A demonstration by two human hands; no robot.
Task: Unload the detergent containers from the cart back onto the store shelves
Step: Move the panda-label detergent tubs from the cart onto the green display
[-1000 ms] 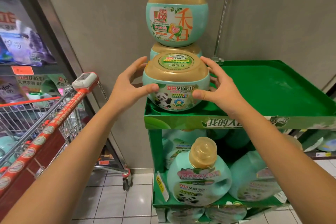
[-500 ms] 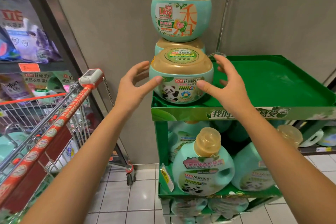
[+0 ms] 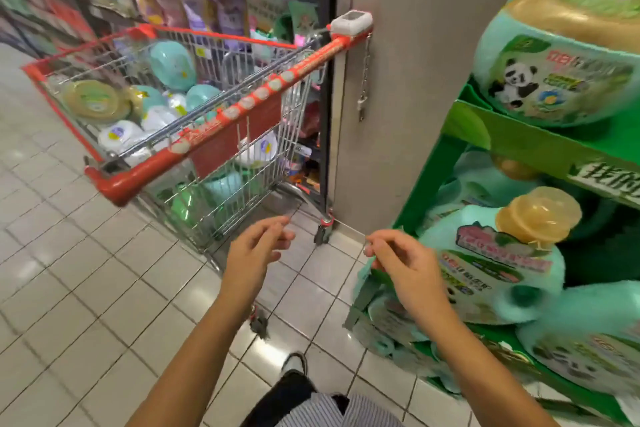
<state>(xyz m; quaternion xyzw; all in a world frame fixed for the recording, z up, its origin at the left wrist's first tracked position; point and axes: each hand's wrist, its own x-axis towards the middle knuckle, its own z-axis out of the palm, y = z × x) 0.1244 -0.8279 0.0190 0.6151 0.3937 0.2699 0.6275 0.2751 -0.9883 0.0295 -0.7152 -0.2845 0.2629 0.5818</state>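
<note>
- Our left hand (image 3: 258, 246) and right hand (image 3: 403, 265): nearest us, short of the cart, both empty, fingers loosely curled around nothing.
- Shopping cart (image 3: 221, 114): beyond our hands, red handle toward us. Inside lie teal detergent tubs (image 3: 172, 64), tumbled on differing axes; one shows its gold lid (image 3: 93, 100) facing upward.
- Green display shelf (image 3: 519, 146): right of the cart; a panda-label tub (image 3: 550, 80) sits upright on its top tier, a capped jug (image 3: 498, 260) below.
- Step, we judge: between loads. Next calls for reaching over the cart's handle and gripping a tub two-handed.
</note>
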